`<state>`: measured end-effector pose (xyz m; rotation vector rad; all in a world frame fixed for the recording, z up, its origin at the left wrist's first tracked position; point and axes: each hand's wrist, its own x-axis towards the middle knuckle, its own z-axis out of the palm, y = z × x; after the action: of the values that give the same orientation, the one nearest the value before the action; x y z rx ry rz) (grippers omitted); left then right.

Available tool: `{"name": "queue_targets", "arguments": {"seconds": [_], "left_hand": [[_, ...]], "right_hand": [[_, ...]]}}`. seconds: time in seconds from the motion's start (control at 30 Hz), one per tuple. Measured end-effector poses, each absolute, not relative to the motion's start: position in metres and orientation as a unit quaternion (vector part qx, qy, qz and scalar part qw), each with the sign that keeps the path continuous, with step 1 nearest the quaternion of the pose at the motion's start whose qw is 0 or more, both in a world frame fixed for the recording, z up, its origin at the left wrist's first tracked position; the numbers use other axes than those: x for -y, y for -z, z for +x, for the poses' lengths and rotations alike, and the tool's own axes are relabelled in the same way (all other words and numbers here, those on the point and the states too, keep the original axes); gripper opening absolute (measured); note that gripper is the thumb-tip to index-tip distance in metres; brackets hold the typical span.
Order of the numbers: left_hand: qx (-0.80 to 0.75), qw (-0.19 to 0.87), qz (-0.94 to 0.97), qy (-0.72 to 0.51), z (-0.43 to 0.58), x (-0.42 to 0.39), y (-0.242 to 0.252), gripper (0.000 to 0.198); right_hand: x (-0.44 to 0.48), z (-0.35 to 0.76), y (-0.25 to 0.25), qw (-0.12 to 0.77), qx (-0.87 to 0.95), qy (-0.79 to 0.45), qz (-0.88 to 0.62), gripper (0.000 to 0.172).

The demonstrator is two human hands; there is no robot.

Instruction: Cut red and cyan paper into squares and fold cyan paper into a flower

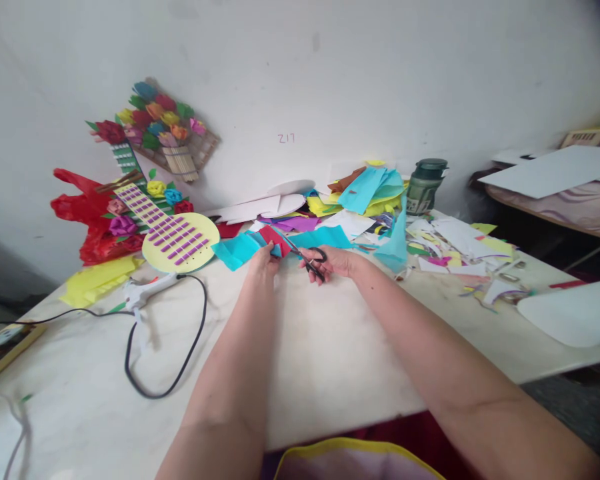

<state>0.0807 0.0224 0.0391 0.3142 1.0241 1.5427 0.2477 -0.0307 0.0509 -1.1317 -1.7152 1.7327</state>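
Observation:
My left hand pinches a small red piece of paper that lies over blue paper on the white table. In my right hand, black-handled scissors are gripped, fingers through the loops, with the blades pointing up-left into the red paper. Both hands meet near the middle of the table, in front of a heap of coloured paper scraps.
A white glue gun with a black cord lies at the left, near a yellow paper guitar, yellow sheets and a red bag. A paper-flower craft leans on the wall. A green jar stands behind the scraps.

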Motion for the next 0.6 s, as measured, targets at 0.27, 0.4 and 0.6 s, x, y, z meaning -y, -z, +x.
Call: {"name": "queue_targets", "arguments": {"seconds": [0.27,0.4,0.6], "left_hand": [[-0.412,0.626,0.064,-0.659,0.0835,-0.0222,-0.0396,0.015],[-0.409,0.627,0.060,-0.660,0.0844,-0.0230,-0.0380,0.014],[-0.409,0.622,0.059,-0.665,0.0857,-0.0203,-0.0420,0.016]], "right_hand": [[0.0295,0.2440,-0.0480,0.270,0.608,-0.603,-0.440,0.053],[0.0284,0.2432,-0.0453,0.278,0.611,-0.595,-0.443,0.055],[0.0260,0.2431,-0.0411,0.281,0.608,-0.595,-0.444,0.054]]}}
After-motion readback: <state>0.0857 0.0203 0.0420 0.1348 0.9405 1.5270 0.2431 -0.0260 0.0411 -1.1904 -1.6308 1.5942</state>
